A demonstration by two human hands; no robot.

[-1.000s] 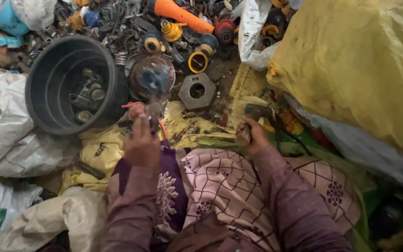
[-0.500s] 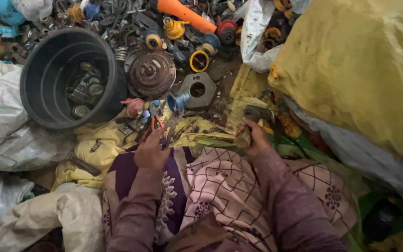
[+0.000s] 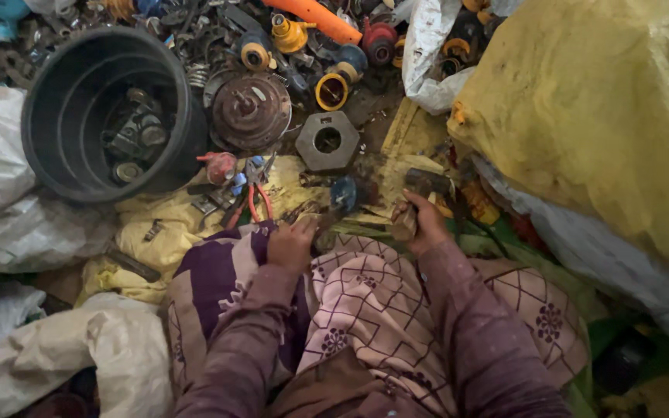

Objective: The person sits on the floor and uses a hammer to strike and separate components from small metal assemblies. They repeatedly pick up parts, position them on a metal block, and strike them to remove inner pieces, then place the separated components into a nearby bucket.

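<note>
My left hand (image 3: 291, 244) rests by my knee, its fingers closed on the stem of a dark part with a blue end (image 3: 344, 193) that lies on the yellow cloth (image 3: 166, 224). My right hand (image 3: 426, 223) grips the wooden handle of a hammer (image 3: 426, 183), whose rusty head sits just right of the blue end. Red-handled pliers (image 3: 252, 195) lie to the left of the blue-ended part, next to a small red piece (image 3: 218, 165).
A black bucket (image 3: 56, 116) with metal pieces inside stands at upper left. A rusty round disc (image 3: 253, 110) and a grey hexagonal nut (image 3: 327, 141) lie ahead among scrap. A big yellow sack (image 3: 598, 116) fills the right, white sacks (image 3: 9, 209) the left.
My left hand came back toward my lap and brought the blue-ended part down from near the disc to the cloth beside the hammer. My right hand stayed on the hammer.
</note>
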